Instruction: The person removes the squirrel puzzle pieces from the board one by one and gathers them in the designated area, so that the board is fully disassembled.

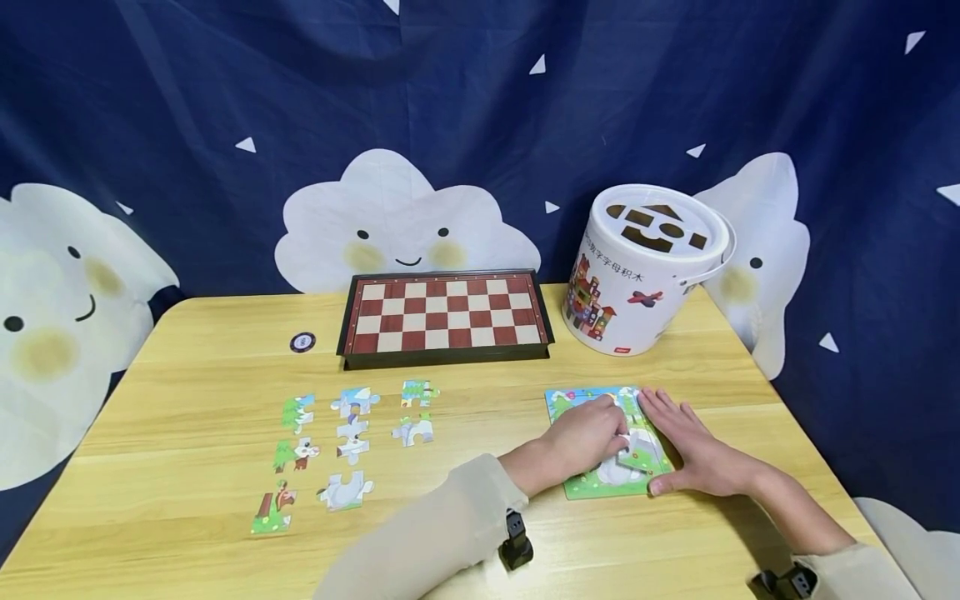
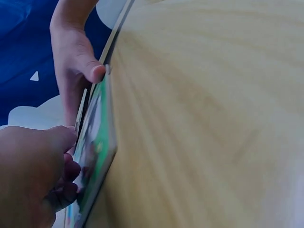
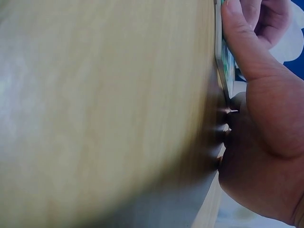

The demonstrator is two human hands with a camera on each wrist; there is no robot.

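A picture puzzle board [image 1: 581,488] lies flat at the right of the table in the head view. Over its lower right part my left hand [image 1: 587,437] pinches a puzzle piece [image 1: 639,457] between thumb and curled fingers. In the left wrist view that piece [image 2: 81,110] stands a little off the board, tilted. My right hand [image 1: 703,457] rests along the board's right edge, fingers stretched out, with the thumb touching the lower right corner. The right wrist view shows this hand [image 3: 268,118] beside the board's edge [image 3: 219,45]. My left hand hides the middle of the picture.
Several loose puzzle pieces [image 1: 346,491] are spread on the left of the table. Behind them lie a round chip [image 1: 303,342] and a checkered game board [image 1: 447,315]. A white bucket [image 1: 637,275] with a shape-hole lid stands at the back right.
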